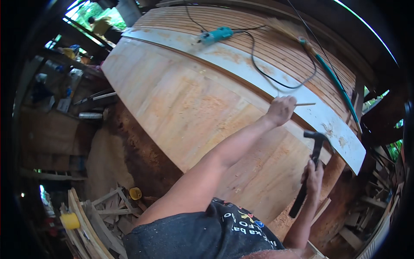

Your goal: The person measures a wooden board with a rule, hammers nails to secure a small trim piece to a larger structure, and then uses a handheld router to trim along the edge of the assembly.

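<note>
My left hand [281,110] is stretched out over the wooden panel [172,95], closed around a thin tan stick [306,104]. The stick points to the right; its other end is hidden by the fist, so I cannot tell what tool it is. The hand is at the dark seam where the panel meets a white strip [345,142]. My right hand [314,175] grips a claw hammer [317,149] by its black handle, head up. The hammer is held nearer to me, below and right of the left hand, over the panel's right end.
A teal power tool [215,35] with a black cord lies on the white strip and slatted boards [172,19]. A broom [330,71] with a green handle rests at the far right. Wood scraps [114,207] pile up at lower left. Another person [101,26] is at far left.
</note>
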### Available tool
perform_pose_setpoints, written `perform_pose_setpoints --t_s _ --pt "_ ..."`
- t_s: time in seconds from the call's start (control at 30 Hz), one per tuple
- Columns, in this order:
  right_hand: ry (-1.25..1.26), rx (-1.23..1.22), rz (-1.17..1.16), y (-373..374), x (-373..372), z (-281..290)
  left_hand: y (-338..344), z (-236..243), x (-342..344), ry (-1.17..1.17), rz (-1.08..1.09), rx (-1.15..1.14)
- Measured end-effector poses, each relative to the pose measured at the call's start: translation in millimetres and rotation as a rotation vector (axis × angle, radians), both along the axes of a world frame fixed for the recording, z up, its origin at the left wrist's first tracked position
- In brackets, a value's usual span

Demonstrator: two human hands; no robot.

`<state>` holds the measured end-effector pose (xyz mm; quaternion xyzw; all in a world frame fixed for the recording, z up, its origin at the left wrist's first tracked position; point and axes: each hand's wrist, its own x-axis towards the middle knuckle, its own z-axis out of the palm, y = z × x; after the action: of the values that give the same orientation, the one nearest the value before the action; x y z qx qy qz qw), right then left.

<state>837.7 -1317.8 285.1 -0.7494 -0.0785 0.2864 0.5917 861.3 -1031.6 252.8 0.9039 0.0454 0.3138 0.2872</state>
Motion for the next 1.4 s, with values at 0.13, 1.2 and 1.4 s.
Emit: perform_pose_setpoints --t_s 0.13,1.2,1.4 --pt "0.011 -0.034 0.080 40 -45 -10 80 -11 -128 0.136 0.281 0.127" --pt "-0.605 -0.816 0.129 238 -179 -24 257 -41 -400 0.426 0.247 -0.240" --pt "-0.465 -0.673 0.055 244 -194 -29 262 -24 -413 0.622 0.272 -0.354"
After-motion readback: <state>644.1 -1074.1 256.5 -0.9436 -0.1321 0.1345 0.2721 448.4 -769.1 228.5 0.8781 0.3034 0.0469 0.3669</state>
